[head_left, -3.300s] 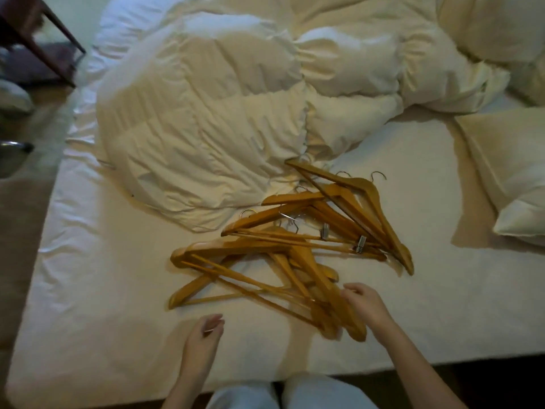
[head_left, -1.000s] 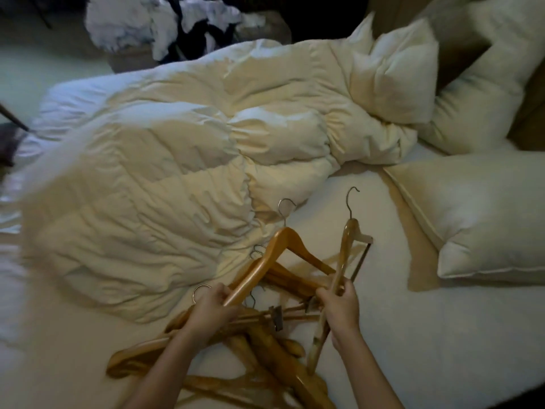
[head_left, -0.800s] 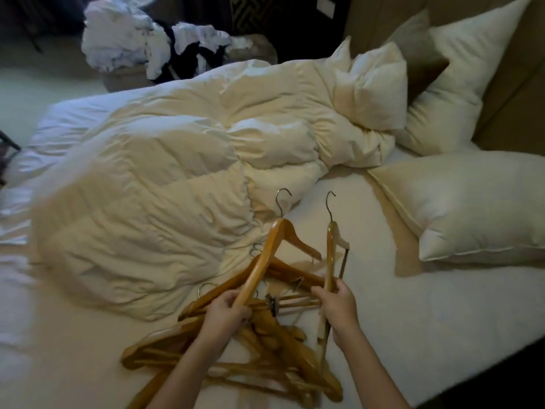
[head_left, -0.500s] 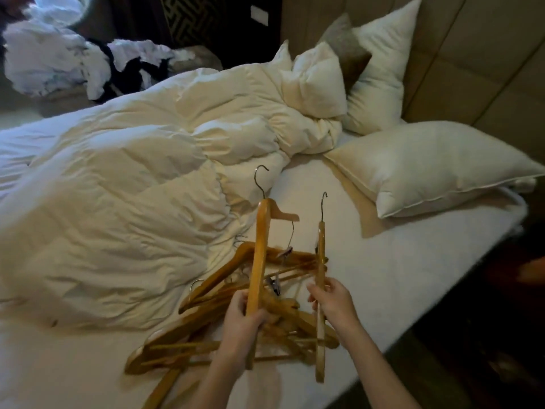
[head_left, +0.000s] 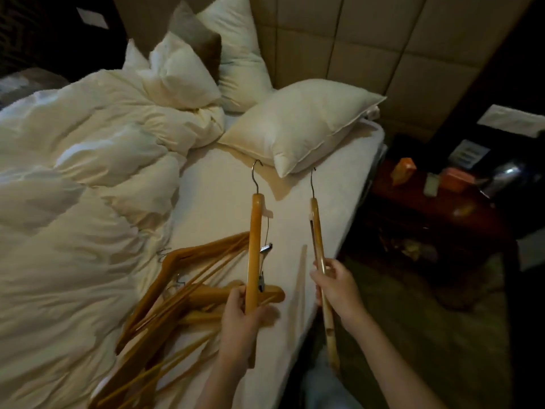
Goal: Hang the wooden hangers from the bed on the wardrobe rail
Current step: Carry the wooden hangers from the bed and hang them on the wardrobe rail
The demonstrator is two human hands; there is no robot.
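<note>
My left hand [head_left: 240,318] grips a wooden hanger [head_left: 255,231] held edge-on above the bed, its metal hook pointing away and metal clips hanging from it. A second wooden hanger [head_left: 317,231], also edge-on with its hook away from me, is held in my right hand [head_left: 336,286] near the bed's right edge. A pile of several more wooden hangers [head_left: 177,290] lies on the white sheet [head_left: 224,202] at lower left of my hands. No wardrobe rail is in view.
A crumpled white duvet [head_left: 82,202] covers the bed's left side. Pillows [head_left: 298,125] lean against a padded headboard [head_left: 354,39]. To the right stands a dark wooden nightstand [head_left: 436,214] with small items, above dark carpet [head_left: 427,335].
I lifted one hanger in each hand off the pile and turned them upright. My view has swung right, bringing the headboard, nightstand and floor into sight.
</note>
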